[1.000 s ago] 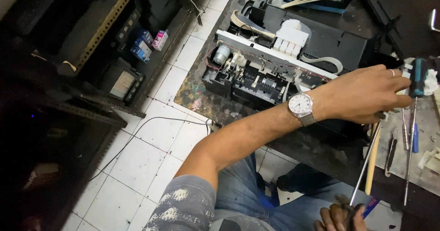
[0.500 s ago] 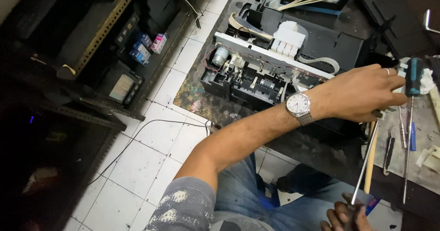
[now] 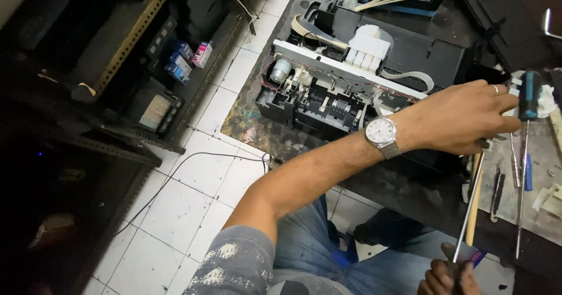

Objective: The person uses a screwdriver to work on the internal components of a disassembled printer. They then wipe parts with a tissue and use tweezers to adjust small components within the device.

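- Your left hand (image 3: 462, 119) reaches across your body to the right side of the workbench (image 3: 410, 184), with a silver wristwatch (image 3: 381, 136) on the wrist and a ring on one finger.
- Its fingers curl downward, and the fingertips sit at the black-and-blue handle of a screwdriver (image 3: 528, 96) that lies near the bench's right edge; you cannot tell from here whether they grip it or only touch it.
- Your right hand (image 3: 449, 277) is low at the near edge of the bench, closed around the end of a long thin metal rod (image 3: 468, 213) that slants up toward your left hand.
- The opened printer mechanism (image 3: 328, 90), with its white cartridge block and small motor, sits on the bench's left part, just beyond your left forearm.
- More slim tools (image 3: 497, 189) lie on the bench's right part, under and beside the screwdriver.
- A black cable (image 3: 193, 160) trails over the white tiled floor (image 3: 175, 213) to your left.
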